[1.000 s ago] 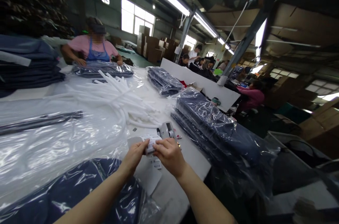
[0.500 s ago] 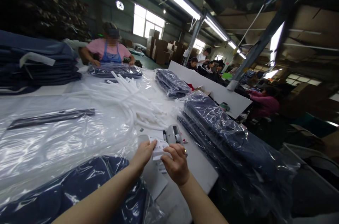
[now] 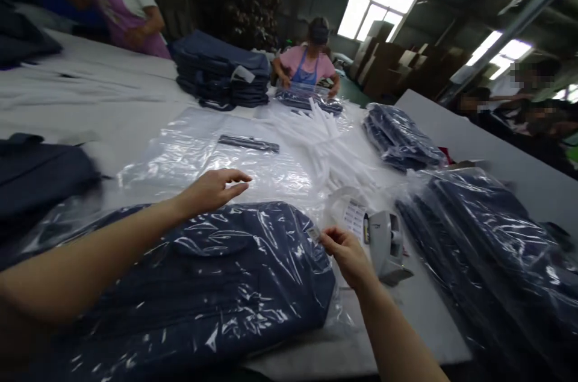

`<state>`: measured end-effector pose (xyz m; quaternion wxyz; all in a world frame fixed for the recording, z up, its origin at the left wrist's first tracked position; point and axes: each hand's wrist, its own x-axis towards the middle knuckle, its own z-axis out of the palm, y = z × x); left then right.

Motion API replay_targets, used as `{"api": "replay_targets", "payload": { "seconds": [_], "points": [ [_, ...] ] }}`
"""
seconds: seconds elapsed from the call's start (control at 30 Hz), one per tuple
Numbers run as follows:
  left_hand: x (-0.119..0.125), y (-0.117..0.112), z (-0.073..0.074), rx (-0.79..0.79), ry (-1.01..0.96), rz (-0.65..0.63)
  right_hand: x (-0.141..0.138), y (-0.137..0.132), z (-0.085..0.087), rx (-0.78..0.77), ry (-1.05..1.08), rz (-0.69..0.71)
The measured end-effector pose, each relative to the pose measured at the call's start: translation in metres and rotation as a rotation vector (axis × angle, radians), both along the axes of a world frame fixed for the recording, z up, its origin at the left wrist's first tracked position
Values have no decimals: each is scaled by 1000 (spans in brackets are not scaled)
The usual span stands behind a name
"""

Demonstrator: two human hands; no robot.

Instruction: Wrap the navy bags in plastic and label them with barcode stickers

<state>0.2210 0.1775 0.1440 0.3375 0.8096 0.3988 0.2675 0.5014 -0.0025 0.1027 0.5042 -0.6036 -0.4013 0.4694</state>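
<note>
A right hand (image 3: 347, 252) pinches a small white printed label (image 3: 313, 234) between thumb and fingertips, over the right end of a large navy-blue fabric bundle in shiny clear plastic (image 3: 235, 261); whether the label touches the plastic is hard to tell. The left hand (image 3: 217, 188), holding nothing, reaches over the bundle's far edge, thumb and fingers spread apart. Just right of the right hand stands a grey tape dispenser (image 3: 383, 243), beside a white sheet of printed labels (image 3: 354, 216). Beyond the left hand lie flat clear plastic bags (image 3: 189, 136) on the white table (image 3: 130, 114).
</note>
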Motion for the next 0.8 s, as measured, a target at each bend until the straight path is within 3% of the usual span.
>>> {"api": "replay_targets", "payload": {
  "seconds": [0.07, 0.17, 0.3, 0.4, 0.53, 0.8],
  "points": [
    [-55, -25, -18, 174, 115, -71, -35, 23, -4, -52, 26, 162],
    [-110, -66, -54, 306, 261, -216, -86, 56, -10, -135, 38, 379],
    [-146, -107, -102, 414, 408, -271, -145, 91, -29, -198, -93, 584],
    [-160, -121, -125, 442, 453, -268, -177, 108, -47, -226, -196, 660],
    [-168, -124, -132, 432, 461, -273, -200, 123, -67, -260, -331, 739],
    [-161, -107, -119, 523, 337, -226, -203, 128, -75, -257, -561, 764]
  ]
}}
